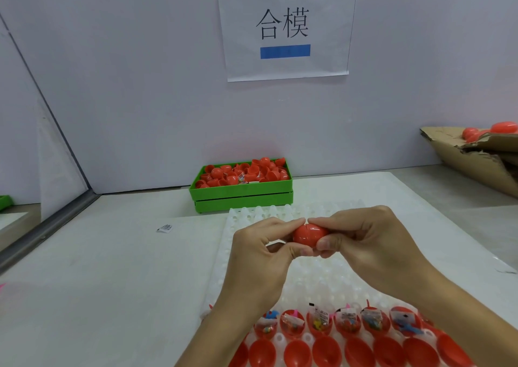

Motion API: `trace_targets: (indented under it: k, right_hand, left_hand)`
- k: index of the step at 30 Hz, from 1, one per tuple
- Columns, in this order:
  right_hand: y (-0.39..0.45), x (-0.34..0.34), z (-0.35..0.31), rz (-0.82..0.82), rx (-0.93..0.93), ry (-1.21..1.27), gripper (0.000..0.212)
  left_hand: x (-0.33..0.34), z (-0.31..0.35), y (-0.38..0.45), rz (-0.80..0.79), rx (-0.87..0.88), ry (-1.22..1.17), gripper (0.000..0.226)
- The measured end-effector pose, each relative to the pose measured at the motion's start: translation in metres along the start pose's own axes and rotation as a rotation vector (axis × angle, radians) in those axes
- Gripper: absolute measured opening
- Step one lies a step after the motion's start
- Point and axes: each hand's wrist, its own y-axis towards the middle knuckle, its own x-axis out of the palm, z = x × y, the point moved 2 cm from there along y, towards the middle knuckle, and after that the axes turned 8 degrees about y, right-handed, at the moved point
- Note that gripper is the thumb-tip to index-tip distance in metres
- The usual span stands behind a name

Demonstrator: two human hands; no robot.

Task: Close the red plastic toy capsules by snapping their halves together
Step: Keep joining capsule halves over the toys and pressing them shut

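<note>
Two hands: my left hand (262, 250) and right hand (361, 243) meet above the white tray, each clamped by thumb and curled fingers on one end of a red capsule (309, 235).
Capsule: its long axis lies level, running left to right between my hands; a seam shows just left of its middle, and the halves sit together there.
Tray: the white moulded tray (249, 218) lies under my hands on the white mat (112, 282); its far edge stops just short of the green bin.
Near rows: one row of red halves holding small bagged toys (319, 320) stands open side up near my wrists, with a row of empty red halves (326, 351) just in front at the frame's lower edge.
Green bin: a green bin (244, 195) heaped with loose red halves stands against the back wall, straight ahead.
Right edge: a torn cardboard box (476, 153) holding red capsules juts in from the right, well apart from my hands.
Left edge: a metal rail (47, 226) bounds the table, with bare mat between it and the tray; a small packet (164, 228) lies there.
Wall: a paper sign (284, 27) hangs above the bin.
</note>
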Motion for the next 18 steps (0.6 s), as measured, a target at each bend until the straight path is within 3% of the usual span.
trace_targets:
  k: [11,18]
  right_hand:
    - [-0.0024,0.0027,0.0048,-0.005,-0.027,-0.055,0.043]
    - [-0.0039,0.0057,0.0075,0.009,-0.029,-0.07,0.057]
  left_hand:
    - [0.002,0.0031,-0.002,0.068,0.019,0.116,0.031]
    - [0.0055,0.0017,-0.003,0.086,0.025,0.147,0.034]
